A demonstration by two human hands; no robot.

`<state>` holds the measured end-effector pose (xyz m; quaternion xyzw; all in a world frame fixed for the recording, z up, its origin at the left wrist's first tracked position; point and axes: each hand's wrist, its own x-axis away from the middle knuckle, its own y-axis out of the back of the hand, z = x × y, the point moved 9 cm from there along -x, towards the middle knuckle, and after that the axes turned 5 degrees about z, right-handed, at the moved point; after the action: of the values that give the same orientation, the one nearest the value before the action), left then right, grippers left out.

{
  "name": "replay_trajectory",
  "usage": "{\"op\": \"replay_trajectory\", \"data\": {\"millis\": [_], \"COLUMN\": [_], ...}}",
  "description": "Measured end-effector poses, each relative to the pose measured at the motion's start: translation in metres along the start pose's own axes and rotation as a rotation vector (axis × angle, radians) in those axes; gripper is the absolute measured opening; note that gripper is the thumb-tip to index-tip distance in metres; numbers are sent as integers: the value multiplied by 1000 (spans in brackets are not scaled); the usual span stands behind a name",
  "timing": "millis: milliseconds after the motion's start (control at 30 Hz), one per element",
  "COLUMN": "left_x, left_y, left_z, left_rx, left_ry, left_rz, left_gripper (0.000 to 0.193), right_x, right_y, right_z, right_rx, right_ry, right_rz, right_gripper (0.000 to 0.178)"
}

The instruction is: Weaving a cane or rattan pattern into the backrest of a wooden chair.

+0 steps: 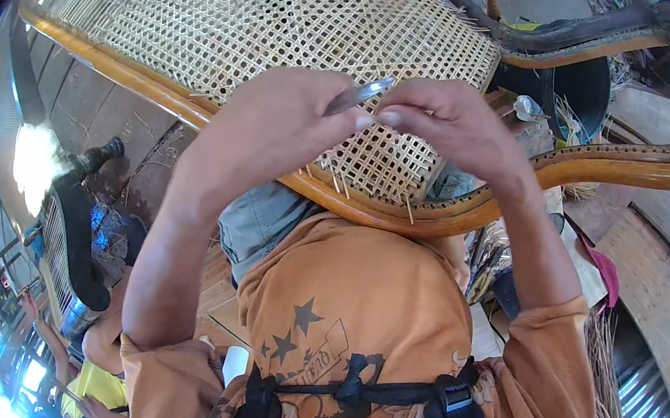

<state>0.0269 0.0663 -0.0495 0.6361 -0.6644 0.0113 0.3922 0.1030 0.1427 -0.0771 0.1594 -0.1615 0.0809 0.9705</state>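
A curved wooden frame [435, 220] lies across my lap, with woven cane webbing [290, 34] over much of it. Both hands come together above the webbing. A slim, shiny metal tool [362, 94] sticks out from between the thumb and fingers of my left hand [275, 121]; its exact kind is hard to make out. Close by the tool's tip, my right hand [456, 128] is closed in a pinch, thumb against fingers. What it pinches, if anything, is too small to name. Loose cane ends [339, 177] poke out along the near edge of the webbing.
At the right, the frame loops round an unwoven opening, its inner edge lined with small holes. A black bucket [579, 93] stands beyond. A bundle of long cane strands [605, 397] lies at lower right. Another person in a yellow shirt [98, 388] is at lower left.
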Motion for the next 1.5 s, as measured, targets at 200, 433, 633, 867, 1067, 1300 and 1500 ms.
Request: {"op": "replay_trajectory", "data": {"millis": [200,433,633,867,1067,1300,1500], "left_x": [-51,-77,-86,-97,-94,-92,-93], "left_y": [-43,-53,-57,-56,-63,-67,-77], "left_z": [9,-7,-30,-21,2,-30,-33], "left_rx": [-426,-713,-833,-759,-669,-782,-803], "left_ry": [12,73,90,81,263,107,62], "left_rz": [-73,166,246,305,561,509,523], "left_gripper": [35,20,20,24,29,29,32], "right_x": [30,33,40,73,53,50,49], "right_y": [8,5,8,36,6,1,-2], "right_z": [-65,-80,-72,-24,-61,-68,-82], "right_rx": [324,505,525,-121,-395,253,331], "right_ry": [-404,-552,-558,-72,-193,-546,-571], "right_rz": [-99,-241,-302,-844,-639,-510,-479], "right_gripper": [23,21,20,17,18,25,23]}}
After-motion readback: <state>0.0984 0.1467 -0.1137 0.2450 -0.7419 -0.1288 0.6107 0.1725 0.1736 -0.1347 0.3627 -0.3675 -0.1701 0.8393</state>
